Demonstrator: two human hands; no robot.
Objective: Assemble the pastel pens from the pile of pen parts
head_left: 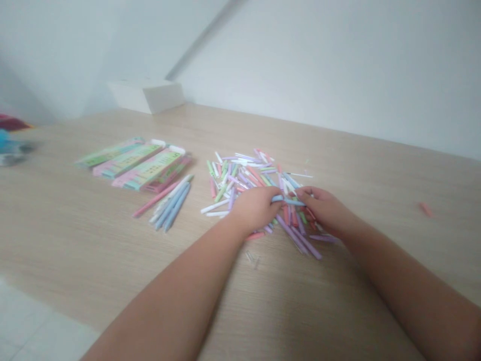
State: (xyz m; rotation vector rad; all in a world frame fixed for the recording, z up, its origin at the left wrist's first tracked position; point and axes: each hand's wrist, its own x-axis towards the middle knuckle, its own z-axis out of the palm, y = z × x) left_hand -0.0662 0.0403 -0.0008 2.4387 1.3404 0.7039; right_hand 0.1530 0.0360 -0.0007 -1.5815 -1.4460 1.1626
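Note:
My left hand is closed on a short blue pen part. Facing it, my right hand grips a longer blue pen barrel. The ends of these two pieces are close together; blur hides whether they touch. Both hands are over a heap of loose pen parts in purple, white, green, coral and blue. Purple barrels stick out of the heap below my hands. Left of the heap lies a row of whole-looking pens in pink, white and blue.
Flat printed pen boxes lie side by side on the wooden table, behind the row of pens. A white box stands near the wall. One coral piece lies apart at right. Clear bits lie near my left forearm.

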